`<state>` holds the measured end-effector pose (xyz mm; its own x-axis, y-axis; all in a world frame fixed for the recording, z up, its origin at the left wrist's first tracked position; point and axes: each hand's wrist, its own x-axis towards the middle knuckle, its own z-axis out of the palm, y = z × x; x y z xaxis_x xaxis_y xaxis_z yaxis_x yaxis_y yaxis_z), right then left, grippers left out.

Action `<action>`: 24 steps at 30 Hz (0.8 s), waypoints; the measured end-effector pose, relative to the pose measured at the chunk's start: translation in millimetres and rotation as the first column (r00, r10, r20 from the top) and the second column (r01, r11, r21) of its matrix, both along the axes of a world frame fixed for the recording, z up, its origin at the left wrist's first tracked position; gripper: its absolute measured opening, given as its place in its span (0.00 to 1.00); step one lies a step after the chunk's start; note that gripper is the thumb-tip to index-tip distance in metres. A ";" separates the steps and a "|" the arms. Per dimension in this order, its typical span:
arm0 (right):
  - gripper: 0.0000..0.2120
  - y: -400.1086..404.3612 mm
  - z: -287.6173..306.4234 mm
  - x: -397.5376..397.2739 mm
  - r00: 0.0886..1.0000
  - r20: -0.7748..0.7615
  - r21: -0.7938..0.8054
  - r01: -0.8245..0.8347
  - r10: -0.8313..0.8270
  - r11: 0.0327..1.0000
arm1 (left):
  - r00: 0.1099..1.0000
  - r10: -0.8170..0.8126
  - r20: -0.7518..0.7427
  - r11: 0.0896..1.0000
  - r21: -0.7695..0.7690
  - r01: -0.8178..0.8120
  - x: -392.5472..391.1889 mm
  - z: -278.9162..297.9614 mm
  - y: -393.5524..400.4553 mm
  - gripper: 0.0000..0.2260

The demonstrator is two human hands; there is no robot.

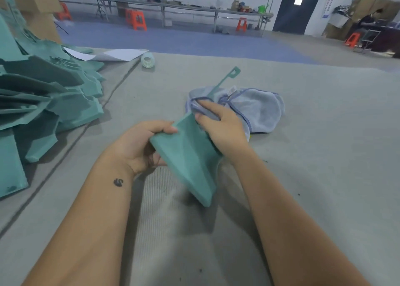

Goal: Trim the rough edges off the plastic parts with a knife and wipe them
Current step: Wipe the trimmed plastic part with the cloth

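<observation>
While my left hand (140, 143) grips the wide end of the teal plastic part (190, 156), thumb on top and fingers curled beneath, I keep it tilted up off the worktop (324, 177) so its face is open to wiping. My right hand (220, 127) pinches the pale blue cloth (257, 110) against the part's narrow upper end, rubbing where the thin stem with the loop (234, 72) starts. The rest of the cloth trails on the worktop just behind. More teal parts (49, 95) sit heaped to my left, waiting, I reckon. No knife shows anywhere; something yellow peeks from under the cloth, too hidden to name.
</observation>
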<state>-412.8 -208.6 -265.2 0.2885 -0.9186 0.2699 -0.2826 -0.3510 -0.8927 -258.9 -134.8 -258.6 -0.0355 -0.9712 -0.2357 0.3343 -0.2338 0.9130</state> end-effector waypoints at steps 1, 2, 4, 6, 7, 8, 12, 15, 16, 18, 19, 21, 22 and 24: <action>0.13 -0.9 -0.1 -0.9 0.999 -0.025 0.033 -0.031 0.031 0.999 | 0.998 0.014 -0.060 1.000 -0.020 -0.015 -0.7 0.5 -0.3 0.13; 0.12 -2.4 -0.9 -1.4 0.998 -0.054 0.025 -0.006 0.008 1.000 | 0.992 0.008 -0.124 0.998 -0.053 -0.015 -2.2 0.9 -1.0 0.17; 0.13 -6.0 -2.2 -1.2 0.982 -0.081 -0.059 0.168 -0.173 0.984 | 0.966 -0.023 -0.259 0.992 -0.126 -0.010 -4.8 1.8 -2.4 0.29; 0.09 -6.0 -1.6 2.7 0.921 -0.084 -0.138 0.368 -0.381 0.920 | 0.926 -0.044 -0.374 0.981 -0.191 -0.031 -8.6 3.4 -2.2 0.36; 0.08 -5.9 -1.6 4.4 0.892 -0.110 -0.174 0.417 -0.439 0.892 | 0.934 -0.015 -0.356 0.975 -0.213 -0.066 -13.2 3.0 -2.6 0.33; 0.09 -6.3 -2.8 5.4 0.881 -0.133 -0.197 0.425 -0.454 0.883 | 0.958 0.045 -0.282 0.968 -0.224 -0.112 -17.9 1.6 -3.7 0.26; 0.09 -7.5 -0.8 2.8 0.914 0.200 -0.099 0.378 -0.353 0.921 | 0.913 0.408 -0.009 0.893 -0.203 -0.401 -25.6 -2.5 -10.2 0.06; 0.11 -14.8 12.0 -15.0 0.670 0.569 -0.086 0.624 -0.476 0.776 | 0.850 0.526 0.024 0.833 -0.217 -0.509 -15.8 -2.7 -10.7 0.08; 0.13 -16.9 14.5 -21.7 0.602 0.611 -0.104 0.705 -0.514 0.701 | 0.840 0.540 0.050 0.826 -0.227 -0.517 -12.8 -3.2 -10.6 0.08; 0.19 -19.0 14.3 -27.3 0.603 0.598 -0.188 0.746 -0.528 0.639 | 0.830 0.548 0.104 0.823 -0.248 -0.512 -9.7 -5.2 -11.5 0.07; 0.22 -16.1 13.7 -23.7 0.676 0.552 -0.253 0.694 -0.489 0.674 | 0.827 0.546 0.132 0.824 -0.261 -0.502 -9.6 -5.9 -12.1 0.07; 0.26 -4.6 8.4 -8.2 0.881 0.342 -0.409 0.454 -0.328 0.792 | 0.827 0.532 0.179 0.832 -0.289 -0.473 -11.0 -5.0 -12.3 0.06; 0.26 0.7 3.3 1.9 0.958 0.158 -0.481 0.286 -0.239 0.829 | 0.829 0.525 0.196 0.835 -0.307 -0.456 -12.7 -4.2 -11.8 0.06; 0.26 7.8 -7.9 21.0 0.972 -0.212 -0.502 -0.015 -0.106 0.864 | 0.826 0.520 0.218 0.831 -0.352 -0.431 -15.5 -4.0 -10.7 0.07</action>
